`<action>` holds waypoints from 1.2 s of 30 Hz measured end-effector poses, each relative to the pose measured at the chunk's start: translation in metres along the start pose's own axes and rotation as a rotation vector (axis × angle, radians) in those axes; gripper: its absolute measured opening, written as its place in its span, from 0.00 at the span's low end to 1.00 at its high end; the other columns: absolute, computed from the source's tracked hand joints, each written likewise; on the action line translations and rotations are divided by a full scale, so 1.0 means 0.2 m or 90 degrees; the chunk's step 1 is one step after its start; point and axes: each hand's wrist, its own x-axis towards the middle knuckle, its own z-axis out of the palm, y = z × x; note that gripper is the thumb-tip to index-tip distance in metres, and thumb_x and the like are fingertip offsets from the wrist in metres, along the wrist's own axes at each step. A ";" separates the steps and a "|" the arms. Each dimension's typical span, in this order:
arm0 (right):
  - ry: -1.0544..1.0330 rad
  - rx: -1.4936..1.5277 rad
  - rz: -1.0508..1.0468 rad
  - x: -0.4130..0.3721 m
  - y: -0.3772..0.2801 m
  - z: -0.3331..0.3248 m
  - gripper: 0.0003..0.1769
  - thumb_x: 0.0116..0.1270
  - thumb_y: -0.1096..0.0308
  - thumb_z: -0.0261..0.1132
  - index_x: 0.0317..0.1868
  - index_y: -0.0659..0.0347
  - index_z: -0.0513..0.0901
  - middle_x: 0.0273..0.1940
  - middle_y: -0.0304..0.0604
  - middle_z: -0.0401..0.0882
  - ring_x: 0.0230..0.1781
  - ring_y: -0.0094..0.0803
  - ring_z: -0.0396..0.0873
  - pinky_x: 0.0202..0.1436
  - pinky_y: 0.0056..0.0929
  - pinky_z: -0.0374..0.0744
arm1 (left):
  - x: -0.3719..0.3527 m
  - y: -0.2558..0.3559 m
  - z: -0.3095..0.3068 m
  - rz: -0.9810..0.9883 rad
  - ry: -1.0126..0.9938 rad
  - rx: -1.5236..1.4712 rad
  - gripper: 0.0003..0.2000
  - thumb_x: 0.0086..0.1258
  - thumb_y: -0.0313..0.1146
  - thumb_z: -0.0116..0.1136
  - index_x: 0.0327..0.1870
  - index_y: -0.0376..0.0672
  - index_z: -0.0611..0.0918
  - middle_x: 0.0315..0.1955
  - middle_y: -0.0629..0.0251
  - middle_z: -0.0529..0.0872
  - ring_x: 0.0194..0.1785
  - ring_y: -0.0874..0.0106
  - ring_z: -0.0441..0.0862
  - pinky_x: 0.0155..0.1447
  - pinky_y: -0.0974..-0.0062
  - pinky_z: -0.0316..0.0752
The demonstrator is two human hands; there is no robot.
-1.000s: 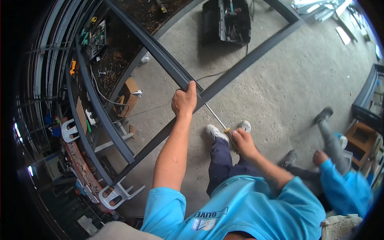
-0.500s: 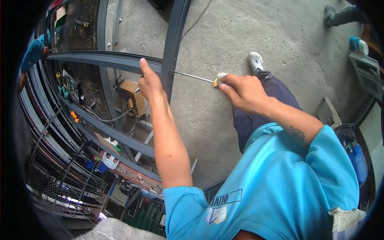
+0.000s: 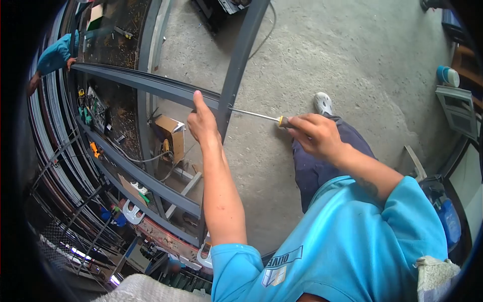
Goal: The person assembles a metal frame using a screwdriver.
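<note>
My right hand is closed round the handle of a long screwdriver. Its shaft points left, and the tip meets the outer side of a dark grey metal frame near a joint. My left hand grips the crossbar just left of that joint, thumb stretched up along it, the other fingers mostly hidden. At the far left end of the crossbar is a co-worker's hand below a blue sleeve.
An open cardboard box and a cable lie beyond the frame. Orange-handled tool and other tools rest at the left. Long metal profiles fill the far left. A white-framed panel stands at the right.
The view has shifted, so the frame and both hands appear further right and lower. My right hand's fingers have changed position on the screwdriver handle, and the tip remains at the frame.
</note>
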 end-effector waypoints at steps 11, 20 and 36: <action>-0.466 1.096 1.049 0.06 0.12 0.03 0.14 0.73 0.51 0.53 0.48 0.50 0.73 0.28 0.42 0.79 0.16 0.24 0.73 0.09 0.18 0.65 | 0.00 0.00 0.00 0.055 0.037 0.049 0.42 0.63 0.67 0.46 0.27 0.21 0.82 0.28 0.37 0.83 0.41 0.49 0.83 0.49 0.58 0.72; -0.083 0.075 0.269 -0.01 -0.08 0.05 0.14 0.59 0.61 0.70 0.35 0.63 0.79 0.26 0.52 0.80 0.23 0.47 0.80 0.30 0.35 0.78 | -0.02 0.02 0.00 0.038 0.015 0.064 0.41 0.63 0.66 0.46 0.29 0.22 0.83 0.28 0.39 0.84 0.41 0.49 0.83 0.49 0.58 0.73; -0.039 -0.024 0.123 0.03 -0.10 0.01 0.11 0.56 0.68 0.71 0.40 0.59 0.84 0.28 0.44 0.78 0.26 0.39 0.79 0.28 0.30 0.76 | -0.01 0.00 -0.01 -0.004 -0.021 0.069 0.41 0.64 0.65 0.48 0.26 0.21 0.81 0.26 0.37 0.83 0.38 0.49 0.83 0.48 0.57 0.73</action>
